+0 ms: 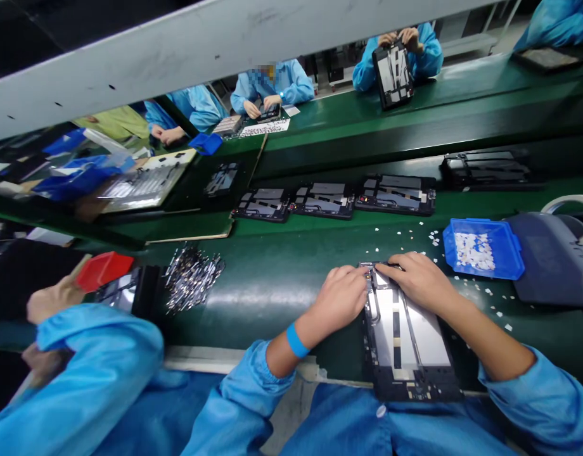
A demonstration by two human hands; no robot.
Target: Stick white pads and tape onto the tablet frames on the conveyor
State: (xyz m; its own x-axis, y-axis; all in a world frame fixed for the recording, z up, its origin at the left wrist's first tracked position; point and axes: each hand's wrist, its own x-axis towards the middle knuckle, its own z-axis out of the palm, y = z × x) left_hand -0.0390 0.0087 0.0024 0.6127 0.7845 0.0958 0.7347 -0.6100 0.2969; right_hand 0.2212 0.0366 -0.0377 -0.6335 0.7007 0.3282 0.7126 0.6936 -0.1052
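Forearms in blue sleeves (246, 386) come into the head view toward an open tablet-like device (429, 335), the left from its eight o'clock, the right from its four. The left hand (341, 294), a blue wristband (297, 342) behind it, lies palm down with bent fingers at the device's eleven o'clock corner; the right hand (422, 278) arches over its one o'clock side. The device lies flat at the near edge of a green bench (272, 278), four o'clock from the view's centre. Around it: a blue tray (507, 269) of white scraps (474, 250) at one to two o'clock, a heap of metal pieces (191, 278) at nine to ten, three similar devices (322, 199) between ten and twelve. Beyond them, at twelve, a co-worker (424, 54) holds another unit (393, 73) upright. Both hands' fingertips touch the top end of the device — neither hand is wrapped around it — and whether they pinch something small, I cannot tell.
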